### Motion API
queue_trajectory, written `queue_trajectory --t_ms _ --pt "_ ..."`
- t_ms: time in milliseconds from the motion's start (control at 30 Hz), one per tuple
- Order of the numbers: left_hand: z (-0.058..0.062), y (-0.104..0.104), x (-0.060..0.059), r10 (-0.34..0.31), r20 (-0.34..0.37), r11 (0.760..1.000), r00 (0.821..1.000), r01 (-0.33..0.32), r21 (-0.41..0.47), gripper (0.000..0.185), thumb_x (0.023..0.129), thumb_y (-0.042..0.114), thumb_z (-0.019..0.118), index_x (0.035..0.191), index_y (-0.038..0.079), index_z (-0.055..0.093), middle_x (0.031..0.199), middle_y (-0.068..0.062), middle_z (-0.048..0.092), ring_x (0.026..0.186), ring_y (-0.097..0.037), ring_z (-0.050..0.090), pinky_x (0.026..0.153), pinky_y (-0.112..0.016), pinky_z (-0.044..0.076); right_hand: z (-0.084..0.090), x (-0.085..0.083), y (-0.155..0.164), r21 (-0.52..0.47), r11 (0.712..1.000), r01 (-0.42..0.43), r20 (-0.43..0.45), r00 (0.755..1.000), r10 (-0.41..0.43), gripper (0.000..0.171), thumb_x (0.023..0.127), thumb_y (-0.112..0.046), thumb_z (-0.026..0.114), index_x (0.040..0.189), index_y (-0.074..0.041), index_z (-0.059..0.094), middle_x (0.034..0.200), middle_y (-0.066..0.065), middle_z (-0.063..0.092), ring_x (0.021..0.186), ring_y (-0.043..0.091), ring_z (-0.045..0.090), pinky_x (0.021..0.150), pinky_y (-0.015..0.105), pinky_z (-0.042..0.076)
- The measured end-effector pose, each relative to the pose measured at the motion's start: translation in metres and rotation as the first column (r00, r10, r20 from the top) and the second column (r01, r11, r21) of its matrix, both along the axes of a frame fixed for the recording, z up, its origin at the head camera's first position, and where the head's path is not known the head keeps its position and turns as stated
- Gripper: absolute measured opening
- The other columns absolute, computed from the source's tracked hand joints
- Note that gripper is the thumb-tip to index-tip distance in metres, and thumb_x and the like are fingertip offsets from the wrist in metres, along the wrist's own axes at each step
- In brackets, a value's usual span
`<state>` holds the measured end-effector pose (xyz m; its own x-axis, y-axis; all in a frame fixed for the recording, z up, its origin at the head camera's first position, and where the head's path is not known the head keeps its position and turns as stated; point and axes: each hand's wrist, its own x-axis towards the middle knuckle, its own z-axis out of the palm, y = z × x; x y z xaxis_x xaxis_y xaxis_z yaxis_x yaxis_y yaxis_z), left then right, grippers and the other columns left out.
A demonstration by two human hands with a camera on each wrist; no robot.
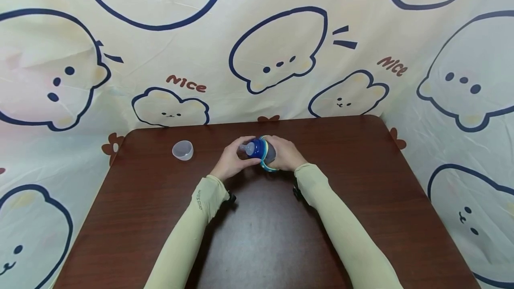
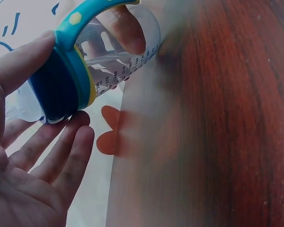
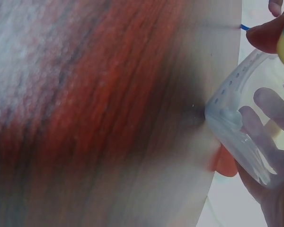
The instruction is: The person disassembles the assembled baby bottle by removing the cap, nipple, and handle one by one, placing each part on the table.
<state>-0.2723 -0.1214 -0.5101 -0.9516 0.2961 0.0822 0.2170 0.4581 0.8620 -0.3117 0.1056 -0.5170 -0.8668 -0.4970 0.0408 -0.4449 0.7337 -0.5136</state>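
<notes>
Fingers (image 1: 241,146) of the left hand (image 1: 230,164) are curling round the dark blue screw collar (image 1: 259,148) of a clear plastic baby bottle (image 1: 268,153), held tilted just above the brown wooden table (image 1: 160,217) while the right hand (image 1: 286,154) is wrapping its body; a small clear cap (image 1: 182,150) is lying apart to the left, so capping looks undone. Seen from the left wrist, thumb and fingertips (image 2: 78,120) are touching the collar (image 2: 57,90) beside the teal handle ring (image 2: 75,19). Seen from the right wrist, fingers (image 3: 270,101) are showing through the bottle's clear base (image 3: 232,123).
</notes>
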Motion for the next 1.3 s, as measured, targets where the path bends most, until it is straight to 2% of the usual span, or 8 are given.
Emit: queue_trajectory --t_ms 133,333,433,600,900,1167,1300 --pt "0.0005 0.0003 0.0009 0.014 0.005 1.000 1.000 -0.014 -0.005 0.066 0.083 0.037 0.089 0.140 0.030 0.058 0.139 0.000 0.061 0.123 -0.027 0.058 0.105 -0.051 0.051 0.0011 0.0003 -0.0001 0.011 1.000 -0.002 0.011 1.000 0.002 0.088 0.068 -0.034 0.096 0.143 -0.019 0.053 0.127 0.003 0.065 0.114 0.024 0.060 0.103 0.051 0.053" --pt "0.0018 0.0012 0.0026 0.049 0.035 0.999 0.998 -0.049 -0.003 0.066 0.081 0.044 0.089 0.138 0.027 0.059 0.131 -0.003 0.064 0.113 -0.028 0.061 0.099 -0.050 0.055 0.0017 -0.0002 -0.0007 0.017 1.000 -0.004 0.003 1.000 0.004 0.087 0.069 -0.033 0.096 0.143 -0.019 0.053 0.126 0.002 0.065 0.113 0.023 0.060 0.103 0.049 0.053" --pt "0.0023 0.0011 0.0026 0.047 0.041 0.999 0.998 -0.047 0.004 0.068 0.081 0.045 0.089 0.139 0.027 0.058 0.132 -0.003 0.063 0.114 -0.027 0.061 0.099 -0.049 0.055 0.0025 0.0000 -0.0010 0.024 1.000 -0.003 0.005 1.000 0.002 0.086 0.069 -0.033 0.096 0.143 -0.019 0.053 0.126 0.003 0.065 0.112 0.023 0.060 0.103 0.050 0.053" --pt "0.0018 -0.0001 0.0011 0.029 0.009 1.000 1.000 -0.029 0.008 0.074 0.080 0.041 0.090 0.144 0.026 0.055 0.140 0.000 0.059 0.121 -0.028 0.057 0.103 -0.051 0.052 0.0024 0.0004 -0.0010 0.011 1.000 -0.001 -0.001 1.000 0.001 0.084 0.069 -0.035 0.096 0.141 -0.020 0.054 0.125 0.003 0.065 0.110 0.023 0.061 0.099 0.048 0.056" --pt "0.0004 -0.0016 0.0019 -0.006 0.006 1.000 1.000 0.006 0.022 0.074 0.082 0.034 0.090 0.145 0.026 0.053 0.140 -0.003 0.058 0.116 -0.029 0.059 0.101 -0.050 0.052 -0.0008 0.0002 -0.0001 0.019 1.000 -0.007 -0.041 0.999 0.008 0.080 0.069 -0.033 0.095 0.137 -0.016 0.055 0.121 0.004 0.065 0.105 0.023 0.061 0.098 0.046 0.055" --pt "-0.0006 0.0000 0.0027 0.018 0.023 1.000 1.000 -0.018 0.025 0.067 0.082 0.036 0.089 0.140 0.029 0.056 0.138 -0.003 0.060 0.120 -0.029 0.057 0.103 -0.053 0.051 -0.0005 0.0005 0.0002 -0.003 1.000 0.004 -0.022 1.000 -0.004 0.084 0.067 -0.033 0.097 0.139 -0.018 0.056 0.122 0.003 0.065 0.107 0.023 0.061 0.098 0.048 0.055" --pt "-0.0011 0.0005 0.0031 0.026 0.041 0.999 0.999 -0.027 0.023 0.068 0.083 0.037 0.089 0.140 0.026 0.055 0.134 -0.005 0.060 0.115 -0.029 0.061 0.100 -0.049 0.054 -0.0005 0.0003 -0.0003 -0.002 1.000 -0.003 -0.018 1.000 0.003 0.084 0.067 -0.032 0.096 0.139 -0.018 0.055 0.123 0.003 0.065 0.108 0.023 0.061 0.098 0.049 0.056"
